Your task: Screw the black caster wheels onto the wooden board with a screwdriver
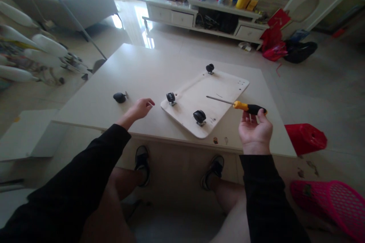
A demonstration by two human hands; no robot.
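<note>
My right hand (256, 127) grips a screwdriver (241, 105) by its yellow and black handle. The shaft points left, above a pale wooden board (196, 95) with rounded corners. Three black caster wheels stand on the board: one at the far corner (210, 68), one at the left corner (170, 98) and one near the front corner (199, 116). Its right corner has several small holes and bears no wheel. Another black caster (119, 97) lies on the table, left of the board. Between that caster and the board hovers my left hand (139, 109), fingers loosely bent, with nothing visible in it.
The board lies on a white table (94, 91). Beyond it stands a white TV cabinet (173, 15) with boxes and tools. A red bin-like object (306, 138) and a pink mesh basket (336, 201) are at the right. My feet are below the table's near edge.
</note>
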